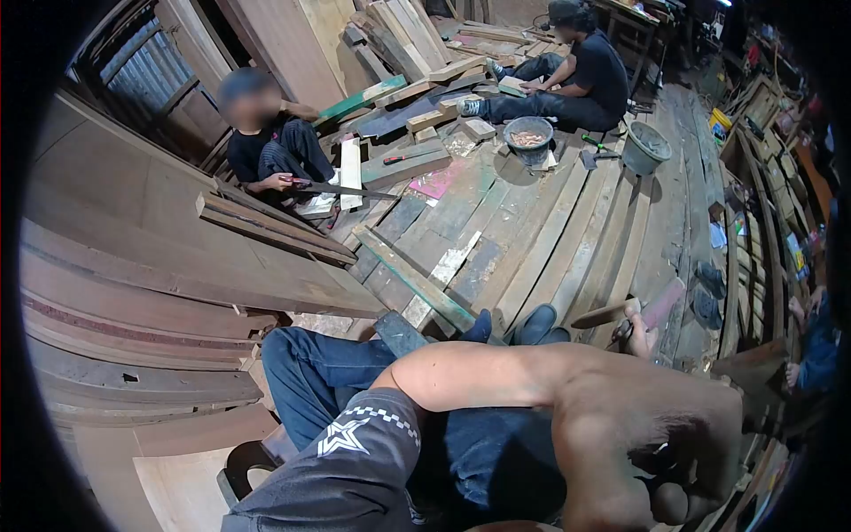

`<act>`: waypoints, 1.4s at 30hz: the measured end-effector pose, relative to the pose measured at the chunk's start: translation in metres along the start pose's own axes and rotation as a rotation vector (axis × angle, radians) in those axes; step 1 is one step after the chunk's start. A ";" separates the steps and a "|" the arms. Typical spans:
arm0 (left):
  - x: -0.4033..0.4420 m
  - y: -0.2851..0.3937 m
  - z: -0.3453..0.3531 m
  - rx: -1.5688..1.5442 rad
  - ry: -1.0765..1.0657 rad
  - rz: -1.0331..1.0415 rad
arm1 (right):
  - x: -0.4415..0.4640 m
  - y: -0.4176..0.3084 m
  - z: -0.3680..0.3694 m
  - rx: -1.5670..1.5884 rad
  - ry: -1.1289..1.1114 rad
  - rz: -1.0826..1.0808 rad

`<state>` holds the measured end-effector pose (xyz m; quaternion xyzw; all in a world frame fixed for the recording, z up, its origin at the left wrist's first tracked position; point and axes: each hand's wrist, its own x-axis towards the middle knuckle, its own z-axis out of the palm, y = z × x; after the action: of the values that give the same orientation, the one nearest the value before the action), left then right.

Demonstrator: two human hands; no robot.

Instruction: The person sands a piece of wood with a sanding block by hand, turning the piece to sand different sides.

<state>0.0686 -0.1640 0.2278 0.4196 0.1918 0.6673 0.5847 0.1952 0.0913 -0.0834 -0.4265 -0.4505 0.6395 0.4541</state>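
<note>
Because it lies so near the lens, the left hand is too unclear to call open or closed. The right hand wraps one end of a wood piece, seemingly to steady it, towards the floor's right edge, near sandals. The sleeve bears a star; no lettering is readable.

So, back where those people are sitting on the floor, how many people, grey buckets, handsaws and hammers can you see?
People: 2, left person and back person
Grey buckets: 2, bucket with scraps and bucket to its right
Handsaws: 1, the handsaw
Hammers: 1, the hammer
Total: 6
</note>
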 end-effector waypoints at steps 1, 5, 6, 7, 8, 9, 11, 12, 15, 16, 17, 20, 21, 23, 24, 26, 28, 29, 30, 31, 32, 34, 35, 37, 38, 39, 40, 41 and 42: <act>-0.001 -0.007 0.002 -0.058 0.043 0.035 | -0.001 0.000 0.000 -0.001 0.019 0.006; 0.052 -0.005 -0.014 0.087 -0.363 -0.183 | -0.003 -0.006 0.003 0.001 0.028 0.042; 0.063 -0.017 -0.030 0.088 -0.561 -0.112 | -0.004 -0.008 0.003 0.003 0.015 0.054; 0.065 -0.023 -0.034 0.067 -0.637 -0.065 | -0.005 -0.008 0.004 -0.007 0.039 0.059; 0.066 -0.029 -0.039 0.041 -0.712 -0.018 | -0.006 -0.009 0.006 -0.015 0.065 0.063; 0.062 -0.033 -0.036 -0.002 -0.662 0.003 | -0.006 -0.009 0.007 -0.024 0.089 0.067; 0.051 -0.031 -0.029 0.009 -0.555 -0.033 | -0.003 -0.005 0.003 -0.001 0.044 0.055; 0.039 -0.016 -0.021 0.059 -0.498 -0.091 | -0.003 -0.006 0.003 -0.004 0.036 0.046; 0.032 -0.009 -0.018 0.093 -0.463 -0.086 | 0.000 -0.003 0.002 0.013 0.008 0.033; 0.032 -0.011 -0.020 0.080 -0.475 -0.059 | -0.001 -0.001 0.000 0.022 0.003 0.033; 0.032 -0.013 -0.023 0.067 -0.489 -0.033 | -0.001 0.001 -0.003 0.005 0.008 0.046; 0.051 -0.026 -0.040 -0.028 -0.704 0.122 | 0.000 -0.002 0.001 -0.025 0.049 0.036; 0.060 -0.032 -0.047 -0.079 -0.807 0.178 | -0.002 -0.004 0.005 -0.002 0.041 0.015; 0.067 -0.047 -0.044 -0.112 -0.839 0.423 | -0.008 -0.011 0.010 0.036 0.026 -0.022; 0.067 -0.053 -0.043 -0.118 -0.841 0.497 | -0.009 -0.011 0.011 0.026 0.046 0.003; 0.064 -0.060 -0.044 -0.085 -0.820 0.442 | -0.010 -0.014 0.011 0.008 0.088 0.048; 0.060 -0.052 -0.042 -0.047 -0.816 0.373 | -0.007 -0.009 0.008 0.018 0.098 0.055; 0.063 -0.047 -0.040 -0.018 -0.859 0.283 | -0.005 -0.006 0.007 0.024 0.100 0.059; 0.067 -0.043 -0.038 0.014 -0.900 0.193 | -0.004 -0.004 0.006 0.041 0.080 0.053; 0.076 -0.042 -0.035 0.053 -0.978 0.048 | -0.002 -0.002 0.004 0.045 0.068 0.052; 0.078 -0.040 -0.033 0.065 -0.989 -0.025 | 0.001 0.001 0.002 0.048 0.056 0.050; 0.076 -0.037 -0.031 0.066 -0.945 -0.096 | 0.001 0.001 0.001 0.050 0.045 0.044; 0.074 -0.039 -0.030 0.060 -0.896 0.030 | 0.000 0.001 0.001 0.050 0.046 0.040; 0.075 -0.054 -0.025 0.064 -0.774 0.402 | 0.000 -0.001 0.002 0.052 0.041 0.040; 0.078 -0.069 -0.021 0.066 -0.702 0.645 | 0.000 -0.002 0.002 0.054 0.038 0.044; 0.082 -0.075 -0.016 0.068 -0.620 0.886 | -0.002 -0.004 0.004 0.056 0.035 0.048; 0.084 -0.079 -0.014 0.071 -0.530 1.124 | -0.003 -0.007 0.006 0.051 0.050 0.042; 0.075 -0.080 -0.027 0.053 -0.654 0.844 | -0.006 -0.008 0.009 0.046 0.066 0.036; 0.066 -0.063 -0.037 0.024 -0.733 0.529 | -0.009 -0.010 0.011 0.042 0.083 0.028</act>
<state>0.0810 -0.0774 0.1815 0.6696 -0.1340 0.5989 0.4184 0.1882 0.0824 -0.0700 -0.4494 -0.4119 0.6367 0.4722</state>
